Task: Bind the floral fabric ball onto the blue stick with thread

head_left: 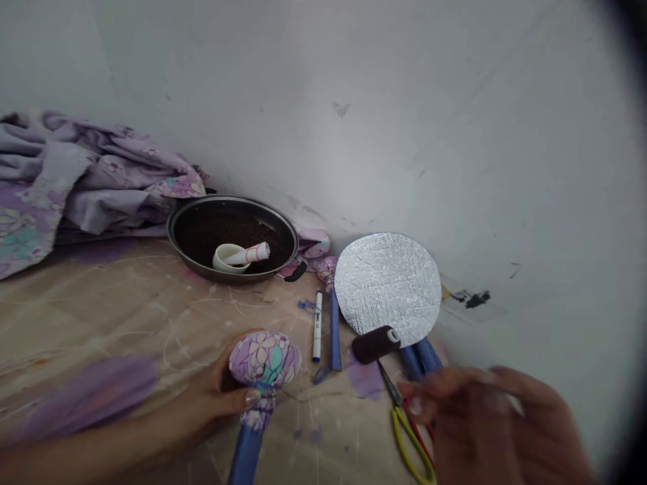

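Observation:
My left hand point(230, 394) grips a rounded head covered in purple floral cloth point(265, 357), set on a blue handle point(246, 455). The thumb presses on the gathered cloth at its neck, where a blue strand is wound. From that neck a thin dark thread point(328, 395) stretches right toward my right hand point(485, 417), which is raised and blurred. Its thumb and forefinger are pinched together at the thread's end; whether a needle is there I cannot make out. Scissors with yellow and red handles point(412, 444) lie just left of and partly behind that hand.
A dark spool of thread point(374, 345) lies against a silver foil disc point(388, 286) by the wall. Left of it are a blue stick point(334, 330) and a white marker point(317, 327). A black pan point(176, 252) holds a small white cup point(222, 259). Floral cloth point(111, 182) is heaped at left.

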Demonstrator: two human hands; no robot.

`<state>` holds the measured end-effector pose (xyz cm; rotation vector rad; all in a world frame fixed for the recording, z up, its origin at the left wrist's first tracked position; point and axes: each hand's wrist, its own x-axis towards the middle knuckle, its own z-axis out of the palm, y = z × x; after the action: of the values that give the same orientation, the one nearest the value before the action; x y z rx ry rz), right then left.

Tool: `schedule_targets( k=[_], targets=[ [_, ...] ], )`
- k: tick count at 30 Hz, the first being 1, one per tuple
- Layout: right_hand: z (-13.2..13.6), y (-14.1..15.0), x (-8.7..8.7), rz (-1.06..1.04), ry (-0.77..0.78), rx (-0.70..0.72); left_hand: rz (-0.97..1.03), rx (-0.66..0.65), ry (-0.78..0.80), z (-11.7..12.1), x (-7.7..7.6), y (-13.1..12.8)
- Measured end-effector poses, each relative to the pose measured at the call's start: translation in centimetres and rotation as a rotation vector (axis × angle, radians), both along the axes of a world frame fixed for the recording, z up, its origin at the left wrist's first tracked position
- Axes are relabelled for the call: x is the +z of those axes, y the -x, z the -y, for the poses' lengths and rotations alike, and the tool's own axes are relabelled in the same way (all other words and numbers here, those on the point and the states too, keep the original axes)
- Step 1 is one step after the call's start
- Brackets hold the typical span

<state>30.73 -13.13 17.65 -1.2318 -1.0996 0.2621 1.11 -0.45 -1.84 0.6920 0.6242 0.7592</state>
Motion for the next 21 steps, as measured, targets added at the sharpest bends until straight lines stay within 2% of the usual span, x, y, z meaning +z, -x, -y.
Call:
schedule_targets(
  k=[4,7,10,12,17,19,21],
  targets=[
    [-2.3,3.6,-1.5,-0.027,0.149,0.186,0.029,-0.081,0.041,-0.5,0.3,0.2],
    [-2.7,6.4,-3.6,-0.102,0.312,0.215,0.020,-0.069,0.044,-0.8,0.0,0.2],
    [-3.5,8.5,-5.0,-0.055,0.446,0.305,0.016,-0.074,0.031,-0.8,-0.1,0.3],
    [-4.8,9.4,-4.8,0.040,0.455,0.319,0.010,-0.067,0.017,-0.8,-0.1,0.3],
    [-9.0,10.1,-2.6,0.244,0.390,0.290,0.052,-0.072,0.009,-0.7,-0.9,0.0],
    [-9.5,10.2,-3.0,0.287,0.381,0.274,0.067,-0.057,-0.001,-0.7,-1.2,-0.3],
    [-9.0,10.3,-4.7,0.308,0.383,0.263,0.047,-0.026,-0.020,-0.6,-1.1,-0.5]
  ],
)
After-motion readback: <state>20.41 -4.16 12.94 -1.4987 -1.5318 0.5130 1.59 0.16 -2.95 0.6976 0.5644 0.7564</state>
